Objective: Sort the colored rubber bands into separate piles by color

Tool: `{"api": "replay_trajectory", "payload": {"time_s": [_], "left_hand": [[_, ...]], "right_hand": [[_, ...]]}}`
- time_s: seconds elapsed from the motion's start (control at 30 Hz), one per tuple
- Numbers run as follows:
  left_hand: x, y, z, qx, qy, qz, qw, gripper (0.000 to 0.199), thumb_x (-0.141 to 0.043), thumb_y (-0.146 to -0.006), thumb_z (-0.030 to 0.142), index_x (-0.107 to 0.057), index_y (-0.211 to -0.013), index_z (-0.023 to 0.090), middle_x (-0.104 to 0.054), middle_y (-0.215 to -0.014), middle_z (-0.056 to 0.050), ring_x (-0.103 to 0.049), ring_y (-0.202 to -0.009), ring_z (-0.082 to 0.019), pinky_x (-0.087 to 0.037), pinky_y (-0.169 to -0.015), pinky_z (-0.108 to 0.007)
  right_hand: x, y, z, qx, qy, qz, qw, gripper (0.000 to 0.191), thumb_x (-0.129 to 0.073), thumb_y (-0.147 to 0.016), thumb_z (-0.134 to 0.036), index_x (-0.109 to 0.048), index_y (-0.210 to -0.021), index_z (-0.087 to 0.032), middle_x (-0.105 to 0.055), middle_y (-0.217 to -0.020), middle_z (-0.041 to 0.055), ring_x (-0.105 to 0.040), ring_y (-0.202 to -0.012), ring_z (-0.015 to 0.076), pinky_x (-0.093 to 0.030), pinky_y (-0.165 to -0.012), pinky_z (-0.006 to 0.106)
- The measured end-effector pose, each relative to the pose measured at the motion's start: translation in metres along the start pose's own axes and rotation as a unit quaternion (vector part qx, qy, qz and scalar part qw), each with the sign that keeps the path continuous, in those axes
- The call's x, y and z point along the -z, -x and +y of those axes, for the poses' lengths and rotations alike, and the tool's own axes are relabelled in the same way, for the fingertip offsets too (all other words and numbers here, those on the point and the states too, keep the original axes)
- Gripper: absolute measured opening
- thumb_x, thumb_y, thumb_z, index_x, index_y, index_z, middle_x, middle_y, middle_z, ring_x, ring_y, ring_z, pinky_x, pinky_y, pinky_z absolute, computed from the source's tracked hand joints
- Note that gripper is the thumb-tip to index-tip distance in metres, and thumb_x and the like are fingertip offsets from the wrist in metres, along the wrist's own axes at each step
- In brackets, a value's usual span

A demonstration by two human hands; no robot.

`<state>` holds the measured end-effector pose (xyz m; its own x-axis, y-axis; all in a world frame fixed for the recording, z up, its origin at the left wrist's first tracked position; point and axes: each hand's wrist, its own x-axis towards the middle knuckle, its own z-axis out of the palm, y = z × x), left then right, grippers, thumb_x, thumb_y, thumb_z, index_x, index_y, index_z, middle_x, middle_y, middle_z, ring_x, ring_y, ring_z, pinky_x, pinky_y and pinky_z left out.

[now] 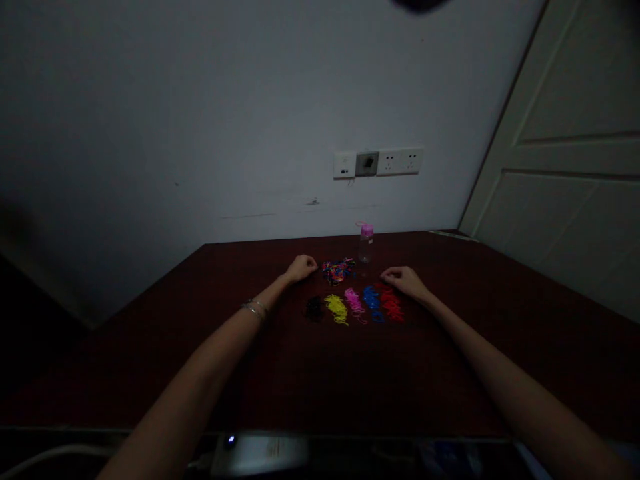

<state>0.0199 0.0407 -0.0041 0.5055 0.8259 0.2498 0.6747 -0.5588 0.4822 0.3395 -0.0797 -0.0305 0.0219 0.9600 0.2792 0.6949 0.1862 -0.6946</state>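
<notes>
My left hand [302, 267] rests on the table just left of a mixed-colour heap of thin rubber bands [339, 271]. Its fingers are curled together, and whatever they may hold is hidden. Over the far end of the red rubber bands [393, 305] is my right hand [406, 281], thumb and fingers pinched. Anything in that pinch is too small and dark to make out. Left of the red pile lie separate piles of blue bands [372, 300], pink bands [354, 301], yellow bands [337, 309] and black bands [314, 307].
A clear bottle with a pink cap [367, 243] stands upright behind the piles. The dark red table [300, 373] reaches a wall with sockets [395, 161]. A pale door [565, 153] is at the right. Below the near edge sits a white device with a light [260, 455].
</notes>
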Motion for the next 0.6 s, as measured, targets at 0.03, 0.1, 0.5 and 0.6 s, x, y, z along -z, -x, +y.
{"api": "replay_trajectory", "payload": {"time_s": [0.03, 0.1, 0.5, 0.6], "left_hand": [[0.006, 0.001, 0.003, -0.009, 0.003, -0.009, 1.0, 0.022, -0.052, -0.067, 0.022, -0.068, -0.075, 0.01, -0.064, -0.071, -0.004, -0.055, -0.066, -0.013, -0.04, -0.062, -0.021], [0.02, 0.004, 0.009, -0.022, 0.013, -0.034, 0.999, 0.021, -0.052, -0.065, 0.021, -0.068, -0.074, 0.01, -0.063, -0.068, -0.003, -0.054, -0.065, -0.012, -0.04, -0.062, -0.021], [0.082, 0.047, 0.051, 0.004, 0.113, -0.325, 0.939, 0.017, -0.058, -0.06, 0.02, -0.069, -0.072, 0.014, -0.061, -0.058, -0.002, -0.047, -0.049, -0.007, -0.032, -0.048, -0.018], [0.078, 0.057, 0.057, 0.02, 0.112, -0.363, 0.925, 0.016, -0.059, -0.058, 0.019, -0.069, -0.071, 0.014, -0.061, -0.056, -0.001, -0.046, -0.048, -0.007, -0.029, -0.045, -0.017]], "right_hand": [[0.0, 0.0, 0.0, -0.002, -0.002, 0.0, 1.0, 0.03, -0.052, -0.068, -0.035, -0.068, -0.078, -0.013, -0.066, -0.069, 0.0038, -0.055, -0.06, 0.0143, -0.04, -0.054, 0.022], [0.0, -0.001, 0.001, -0.004, -0.005, 0.0, 1.0, 0.029, -0.052, -0.067, -0.035, -0.068, -0.078, -0.014, -0.066, -0.07, 0.0039, -0.055, -0.061, 0.0147, -0.041, -0.055, 0.023], [0.003, 0.004, -0.009, -0.003, 0.022, 0.005, 1.0, 0.028, -0.051, -0.069, -0.034, -0.068, -0.078, -0.014, -0.066, -0.07, 0.0043, -0.057, -0.062, 0.0151, -0.04, -0.056, 0.023], [0.003, 0.004, -0.009, -0.005, 0.022, 0.005, 1.0, 0.027, -0.051, -0.069, -0.034, -0.068, -0.078, -0.014, -0.066, -0.07, 0.0043, -0.057, -0.062, 0.0152, -0.041, -0.056, 0.023]]}}
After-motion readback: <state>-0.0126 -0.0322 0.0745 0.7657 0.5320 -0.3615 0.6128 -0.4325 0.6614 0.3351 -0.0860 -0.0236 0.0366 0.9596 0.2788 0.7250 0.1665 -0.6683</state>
